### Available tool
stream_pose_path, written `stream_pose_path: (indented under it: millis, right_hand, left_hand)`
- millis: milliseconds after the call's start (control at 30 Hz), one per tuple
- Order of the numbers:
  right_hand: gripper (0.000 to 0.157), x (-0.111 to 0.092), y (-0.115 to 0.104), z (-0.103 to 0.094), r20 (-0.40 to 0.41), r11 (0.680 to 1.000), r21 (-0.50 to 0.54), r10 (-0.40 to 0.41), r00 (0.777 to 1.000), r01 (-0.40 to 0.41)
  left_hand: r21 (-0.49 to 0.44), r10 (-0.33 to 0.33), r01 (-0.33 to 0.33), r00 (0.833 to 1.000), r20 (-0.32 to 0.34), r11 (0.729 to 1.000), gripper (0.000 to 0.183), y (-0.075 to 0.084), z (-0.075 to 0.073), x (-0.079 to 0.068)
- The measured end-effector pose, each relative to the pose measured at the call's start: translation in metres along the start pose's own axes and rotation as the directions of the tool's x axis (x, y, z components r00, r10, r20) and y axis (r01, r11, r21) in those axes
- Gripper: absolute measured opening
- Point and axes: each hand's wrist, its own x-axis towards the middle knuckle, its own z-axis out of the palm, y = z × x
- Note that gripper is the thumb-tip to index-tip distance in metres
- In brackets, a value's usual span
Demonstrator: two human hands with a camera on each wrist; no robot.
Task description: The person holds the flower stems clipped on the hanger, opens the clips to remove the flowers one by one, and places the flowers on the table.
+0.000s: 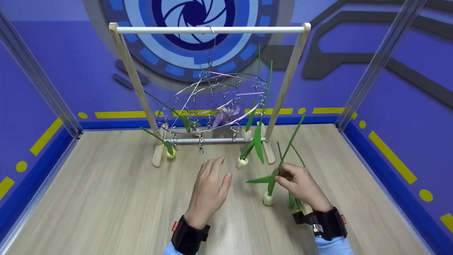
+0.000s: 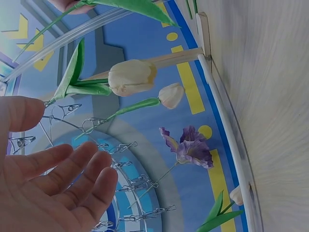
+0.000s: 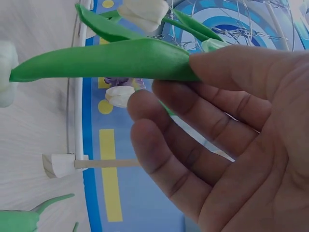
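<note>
My right hand [image 1: 300, 184] pinches the green stem of a white artificial tulip [image 1: 268, 198], whose bloom points down; a long green leaf [image 3: 106, 63] lies between thumb and fingers in the right wrist view. My left hand [image 1: 208, 189] is raised over the table, empty, its fingers extended. In front of it hangs an oval wire hanger with small metal clips [image 1: 201, 141]. White tulips [image 1: 242, 162] dangle head down at the hanger's right side. A yellow tulip [image 1: 171, 153] hangs at the left and a purple iris [image 1: 222, 117] behind the ring.
A wooden frame [image 1: 300, 46] with a white top bar [image 1: 247, 30] carries the hanger by a hook. More green leaves [image 1: 292, 200] lie on the wooden table [image 1: 116, 198] beneath my right hand. Blue patterned panels [image 1: 407, 117] enclose the table at the back and sides.
</note>
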Motion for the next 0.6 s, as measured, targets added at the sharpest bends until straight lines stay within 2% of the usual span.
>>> stream_pose_path:
  millis: [267,600]
  right_hand:
    - [0.006,0.0008,-0.0005,-0.0026,0.009,0.998,0.047,0.044,0.999,-0.044]
    - [0.005,0.0008,0.0027,-0.0015,0.004,0.999,0.031,0.033,0.999,-0.034]
  left_hand:
    - [-0.009,-0.003,0.003,1.0,0.012,1.0,0.042,-0.0013,-0.0001,-0.0001]
    - [-0.013,0.007,-0.007,1.0,0.005,1.0,0.041,-0.0012,0.0012,-0.0011]
